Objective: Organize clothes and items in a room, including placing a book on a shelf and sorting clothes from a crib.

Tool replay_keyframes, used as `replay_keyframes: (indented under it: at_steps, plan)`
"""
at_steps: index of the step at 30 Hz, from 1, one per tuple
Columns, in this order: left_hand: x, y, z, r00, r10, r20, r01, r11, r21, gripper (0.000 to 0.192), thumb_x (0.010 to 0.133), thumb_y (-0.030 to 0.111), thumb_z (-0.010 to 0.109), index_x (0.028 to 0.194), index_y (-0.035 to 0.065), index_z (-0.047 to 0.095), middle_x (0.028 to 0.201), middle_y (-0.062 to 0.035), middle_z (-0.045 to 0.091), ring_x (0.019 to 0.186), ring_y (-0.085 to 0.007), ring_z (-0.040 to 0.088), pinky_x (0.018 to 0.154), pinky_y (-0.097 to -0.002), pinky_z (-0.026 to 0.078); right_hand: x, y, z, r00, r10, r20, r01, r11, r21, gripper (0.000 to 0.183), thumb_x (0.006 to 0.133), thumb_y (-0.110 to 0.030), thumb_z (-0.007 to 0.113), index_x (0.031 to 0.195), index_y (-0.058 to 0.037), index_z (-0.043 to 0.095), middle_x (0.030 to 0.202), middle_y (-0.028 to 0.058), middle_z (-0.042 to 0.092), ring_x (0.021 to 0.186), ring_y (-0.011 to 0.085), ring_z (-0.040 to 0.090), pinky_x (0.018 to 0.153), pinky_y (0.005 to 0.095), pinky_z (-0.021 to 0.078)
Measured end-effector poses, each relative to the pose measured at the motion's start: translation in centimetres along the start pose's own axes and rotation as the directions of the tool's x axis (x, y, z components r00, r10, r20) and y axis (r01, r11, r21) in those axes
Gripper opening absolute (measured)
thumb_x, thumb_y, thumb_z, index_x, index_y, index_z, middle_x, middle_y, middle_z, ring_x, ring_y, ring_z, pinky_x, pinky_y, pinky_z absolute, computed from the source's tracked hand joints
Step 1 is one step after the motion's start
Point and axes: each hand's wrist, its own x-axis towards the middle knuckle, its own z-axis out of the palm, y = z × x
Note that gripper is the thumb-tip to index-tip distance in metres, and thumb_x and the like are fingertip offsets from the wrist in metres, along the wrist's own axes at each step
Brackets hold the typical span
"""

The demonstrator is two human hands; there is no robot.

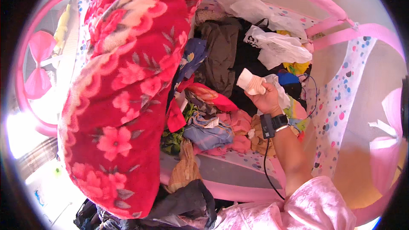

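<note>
My right hand (266, 99) holds a rolled white and beige knitted cloth (250, 82), perhaps a sock, over a pink playpen full of clothes. A black device with a cable is strapped to that wrist. Below and left of the hand lie a blue garment (209, 132), a pink garment (239, 123) and a red cloth (215, 97). Dark brown trousers or similar cloth (220, 54) lie beyond them. White plastic bags (279, 46) rest at the far right of the pile. My left hand is out of view; a red floral blanket (127, 102) fills the left side.
The playpen's padded pink rail (236, 191) runs along the near side, with a tan cloth (184, 169) hanging over it. Dark clothes (188, 204) lie outside it at the bottom. Mesh walls with dotted fabric (338, 102) and pink bows (40, 64) stand at the sides.
</note>
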Motion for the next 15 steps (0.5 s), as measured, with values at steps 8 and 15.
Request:
replay_keyframes:
  at_steps: [8,15]
  plan:
    - [0.4,-1.0,1.1,0.998,0.008,-0.06,-0.012,0.998,-0.062,0.082,0.067,0.062,0.06,0.127,0.0098,0.042,0.13,-0.0156,0.042,0.12,-0.0333,0.04,0.097,-0.0419,0.036,-4.0,0.8,4.3,0.997,-0.081,0.003,0.077,0.935,-0.345,0.029,0.091,-0.02,0.042,0.118,-0.0094,0.047,0.112,0.0036,0.057,0.099,0.0169,0.056,0.08,0.0349,0.0467]
    - [0.8,-2.8,4.4,0.994,-0.008,-0.109,-0.009,0.988,-0.152,0.08,0.066,0.062,0.06,0.126,0.0105,0.044,0.129,-0.0154,0.044,0.119,-0.0334,0.041,0.097,-0.0422,0.037,-11.2,2.8,13.8,0.957,-0.286,-0.041,0.2,0.756,-0.623,0.022,0.089,-0.024,0.046,0.107,-0.012,0.051,0.092,0.0001,0.06,0.078,0.0112,0.058,0.057,0.0267,0.0473]
